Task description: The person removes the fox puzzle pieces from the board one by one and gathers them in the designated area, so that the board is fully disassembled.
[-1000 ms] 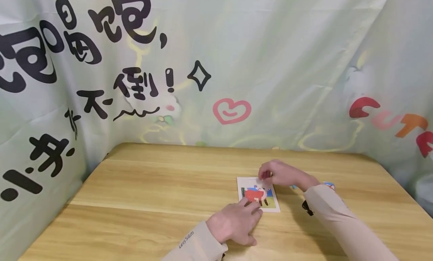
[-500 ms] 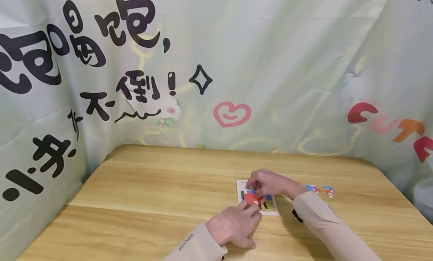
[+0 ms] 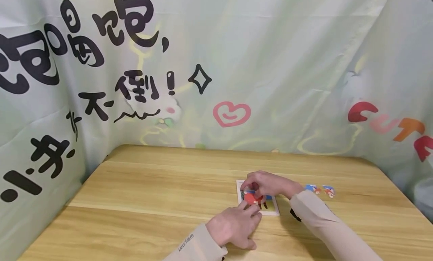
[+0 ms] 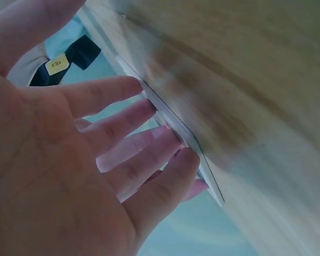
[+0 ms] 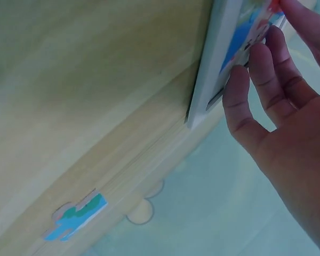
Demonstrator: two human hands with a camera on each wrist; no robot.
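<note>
A white-rimmed jigsaw tray lies flat on the table, its picture red, blue and yellow-green. My left hand rests with spread, fairly straight fingertips on the tray's near side; the left wrist view shows these fingers along its thin edge. My right hand reaches over the far part of the tray with thumb and fingers curled. It seems to pinch a puzzle piece low against the picture, mostly hidden by the hand. In the right wrist view, the fingertips touch the picture beside the white rim.
To the right of the tray lie two loose puzzle pieces with blue and orange print. A blue-green piece shows on the table in the right wrist view. A printed curtain hangs behind the table.
My right hand has moved left and down over the tray with a piece, uncovering the loose pieces on the right. The left hand stays in place.
</note>
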